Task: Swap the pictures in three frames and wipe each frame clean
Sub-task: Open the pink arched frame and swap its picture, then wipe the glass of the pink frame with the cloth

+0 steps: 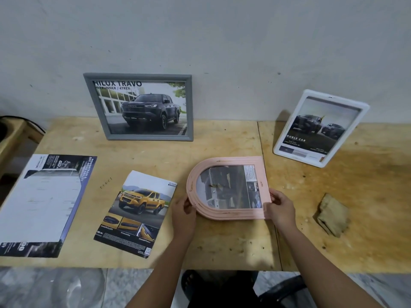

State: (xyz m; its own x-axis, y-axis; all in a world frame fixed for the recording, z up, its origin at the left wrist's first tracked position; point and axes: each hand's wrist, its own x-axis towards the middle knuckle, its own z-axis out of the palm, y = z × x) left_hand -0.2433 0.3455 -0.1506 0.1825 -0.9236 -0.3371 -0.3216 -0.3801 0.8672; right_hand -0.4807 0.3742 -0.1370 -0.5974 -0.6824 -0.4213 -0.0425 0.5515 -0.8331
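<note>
A pink arched frame (224, 215) with a car picture inside is held tilted just above the wooden table (222, 245). My left hand (183, 210) grips its rounded left end. My right hand (280, 206) grips its straight right edge. A grey frame (90, 96) with a dark pickup picture leans on the wall at the back. A white frame (361, 112) with a two-truck picture leans at the back right. A loose yellow-pickup picture (136, 213) lies left of the pink frame. A folded tan cloth (332, 215) lies to the right.
A larger printed sheet (42, 203) lies at the table's left. A seam (263, 152) splits the tabletop into two boards. A low wooden piece (13, 134) stands beyond the left end. Below the front edge are my foot (191, 283) and the floor.
</note>
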